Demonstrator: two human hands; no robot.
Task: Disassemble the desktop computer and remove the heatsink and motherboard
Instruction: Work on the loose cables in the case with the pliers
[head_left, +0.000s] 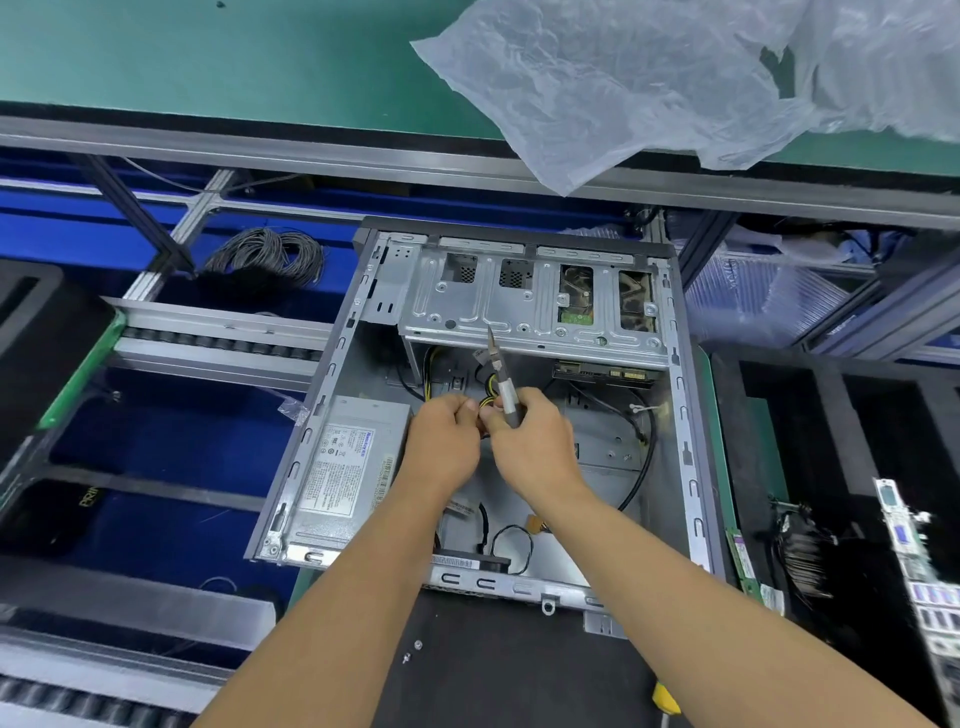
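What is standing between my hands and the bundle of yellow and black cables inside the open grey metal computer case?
Nothing visible. The left hand and right hand already meet at the yellow and black cables in the grey case; the right also grips a grey-handled tool.

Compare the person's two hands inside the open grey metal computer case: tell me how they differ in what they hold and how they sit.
The right hand holds a slim grey screwdriver, its tip pointing up toward the silver drive cage; the left hand holds no tool. The left hand sits nearer the grey power supply box; the right is nearer the case's middle. Both pinch at the yellow and black cable bundle inside the computer case.
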